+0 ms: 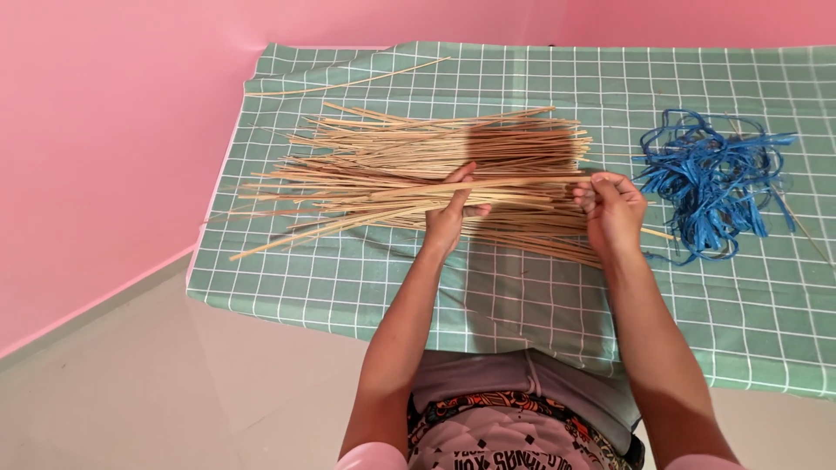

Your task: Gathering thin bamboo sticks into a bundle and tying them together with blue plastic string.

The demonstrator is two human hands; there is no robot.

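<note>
A loose heap of long, thin, pale tan sticks (383, 165) lies across a green checked cloth (522, 296). My left hand (451, 211) grips a small bunch of these sticks near its middle, thumb up over them. My right hand (612, 209) pinches the right ends of the same bunch, fingers curled shut on them. The held sticks run roughly level between both hands, just above the heap.
A tangle of blue plastic strips (710, 178) lies to the right of my right hand. One stray stick (348, 83) lies near the cloth's far left corner. Pink walls (113, 130) stand behind and left; a pale tiled floor (174, 392) lies below the cloth's edge.
</note>
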